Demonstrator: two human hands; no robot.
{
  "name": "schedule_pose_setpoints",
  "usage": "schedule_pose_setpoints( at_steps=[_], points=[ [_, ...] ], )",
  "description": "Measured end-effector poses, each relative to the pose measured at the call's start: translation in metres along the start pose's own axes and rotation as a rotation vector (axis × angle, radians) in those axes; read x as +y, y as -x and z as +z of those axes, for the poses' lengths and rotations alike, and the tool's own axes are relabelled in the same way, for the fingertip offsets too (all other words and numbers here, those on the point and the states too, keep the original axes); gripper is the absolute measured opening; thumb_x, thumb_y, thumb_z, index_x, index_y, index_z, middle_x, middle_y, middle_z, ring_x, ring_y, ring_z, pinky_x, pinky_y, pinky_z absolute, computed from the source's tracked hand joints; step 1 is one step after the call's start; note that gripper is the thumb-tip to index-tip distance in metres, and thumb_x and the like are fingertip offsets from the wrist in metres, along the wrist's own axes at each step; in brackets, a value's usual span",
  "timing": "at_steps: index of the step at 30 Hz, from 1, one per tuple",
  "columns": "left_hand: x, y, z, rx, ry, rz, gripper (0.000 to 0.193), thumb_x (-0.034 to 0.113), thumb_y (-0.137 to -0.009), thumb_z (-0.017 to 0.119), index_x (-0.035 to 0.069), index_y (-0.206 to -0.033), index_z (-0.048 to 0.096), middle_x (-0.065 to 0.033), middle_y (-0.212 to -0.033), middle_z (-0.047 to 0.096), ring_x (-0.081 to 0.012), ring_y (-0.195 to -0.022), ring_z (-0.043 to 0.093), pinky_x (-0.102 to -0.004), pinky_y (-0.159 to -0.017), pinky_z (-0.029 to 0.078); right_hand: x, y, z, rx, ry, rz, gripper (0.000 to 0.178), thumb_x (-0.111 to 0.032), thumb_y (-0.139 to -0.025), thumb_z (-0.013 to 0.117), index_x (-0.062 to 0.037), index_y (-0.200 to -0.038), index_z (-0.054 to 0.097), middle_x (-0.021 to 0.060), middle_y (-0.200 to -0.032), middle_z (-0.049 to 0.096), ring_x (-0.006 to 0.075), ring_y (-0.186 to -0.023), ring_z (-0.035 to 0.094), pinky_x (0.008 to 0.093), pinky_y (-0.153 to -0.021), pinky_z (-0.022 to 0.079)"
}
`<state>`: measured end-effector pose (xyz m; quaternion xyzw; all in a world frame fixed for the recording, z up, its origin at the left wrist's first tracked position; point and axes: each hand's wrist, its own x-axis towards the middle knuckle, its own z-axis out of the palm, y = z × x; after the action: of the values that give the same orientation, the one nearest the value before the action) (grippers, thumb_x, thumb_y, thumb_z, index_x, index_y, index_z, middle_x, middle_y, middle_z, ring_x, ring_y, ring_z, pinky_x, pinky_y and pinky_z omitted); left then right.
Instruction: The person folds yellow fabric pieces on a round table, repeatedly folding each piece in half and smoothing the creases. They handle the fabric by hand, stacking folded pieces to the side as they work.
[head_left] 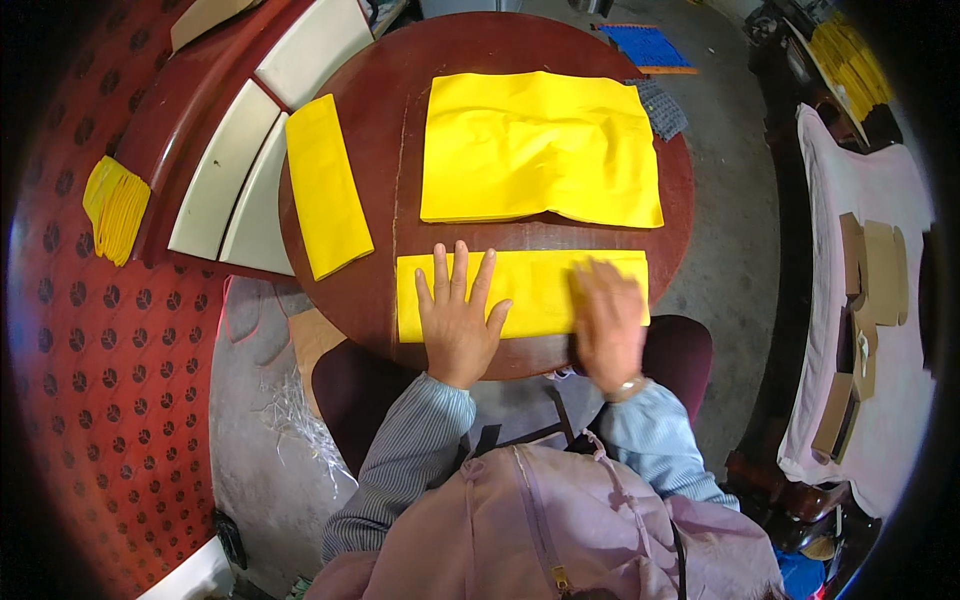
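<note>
A folded yellow cloth-like sheet point(535, 295) lies flat along the near edge of the round table, in front of me. My left hand point(460, 310) rests on its left part, fingers spread. My right hand point(608, 320) is on its right part, blurred by motion, with the fingers stretched out over the yellow surface. Beyond my hands lies a larger stack of yellow sheets point(540, 150), its top sheet slightly wrinkled. Another folded yellow piece point(328, 190) sits at the table's left side, set at a slant.
The round dark red table point(370, 110) has a grey textured cloth point(660, 110) at its right rim. A bundle of folded yellow pieces point(118, 210) lies on the red patterned surface at left. Open cardboard boxes point(870, 290) stand on a pale-covered seat at right.
</note>
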<state>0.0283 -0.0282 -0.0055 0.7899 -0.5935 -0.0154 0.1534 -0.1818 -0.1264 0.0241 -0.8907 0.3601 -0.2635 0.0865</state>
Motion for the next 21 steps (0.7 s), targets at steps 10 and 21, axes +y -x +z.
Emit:
schedule_pose_setpoints(
  at_steps=[10,21],
  points=[
    [-0.001,0.0,0.005,0.099,-0.06,0.016,0.071,0.04,-0.102,0.07,0.01,-0.162,0.05,-0.0204,-0.173,0.038,-0.0437,-0.163,0.027,-0.067,-0.129,0.019,-0.012,-0.019,0.056,-0.283,0.168,0.021,0.079,-0.057,-0.107,0.055,-0.0109,-0.169,0.038,0.0079,-0.177,0.034,0.0226,-0.166,0.025,0.0526,-0.136,0.013],
    [-0.019,-0.002,-0.001,0.149,-0.007,-0.029,0.102,0.051,-0.093,0.077,-0.002,-0.165,0.029,-0.0305,-0.171,0.031,-0.0475,-0.162,0.027,-0.0601,-0.131,0.022,0.069,-0.006,0.012,-0.373,0.265,0.217,0.077,-0.047,-0.108,0.059,-0.0086,-0.169,0.035,0.013,-0.179,0.027,0.0262,-0.168,0.018,0.0546,-0.136,0.009]
  ],
)
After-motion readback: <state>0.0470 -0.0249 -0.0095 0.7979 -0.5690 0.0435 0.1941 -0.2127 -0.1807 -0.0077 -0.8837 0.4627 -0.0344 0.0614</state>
